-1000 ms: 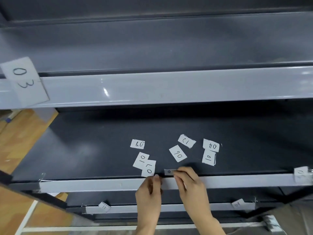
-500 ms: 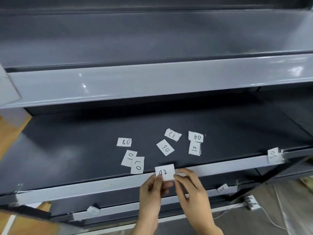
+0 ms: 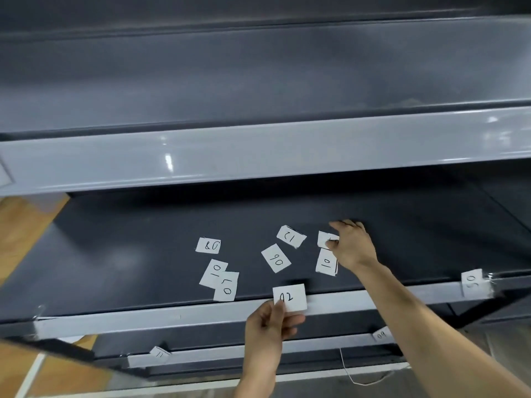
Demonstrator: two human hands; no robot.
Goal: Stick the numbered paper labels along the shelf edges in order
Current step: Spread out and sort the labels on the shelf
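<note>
My left hand (image 3: 270,326) pinches a white paper label marked 02 (image 3: 290,297) upright against the grey front edge of the middle shelf (image 3: 172,317). My right hand (image 3: 352,244) reaches onto the dark shelf and pinches the corner of another label (image 3: 324,238), its number hidden. Several loose labels lie on the shelf: 08 (image 3: 209,245), 10 (image 3: 214,272), 07 (image 3: 227,286), 06 (image 3: 275,258), 12 (image 3: 291,236) and 01 (image 3: 326,262).
A label 05 (image 3: 472,282) is stuck at the right end of this shelf edge. Lower shelf edges carry labels 11 (image 3: 159,354) and 09 (image 3: 381,335). A glossy grey upper shelf edge (image 3: 258,156) hangs above. Wooden floor (image 3: 20,225) shows at left.
My right hand let go of the 02 label and reached up onto the shelf to the label at the right of the pile. My left hand keeps holding 02.
</note>
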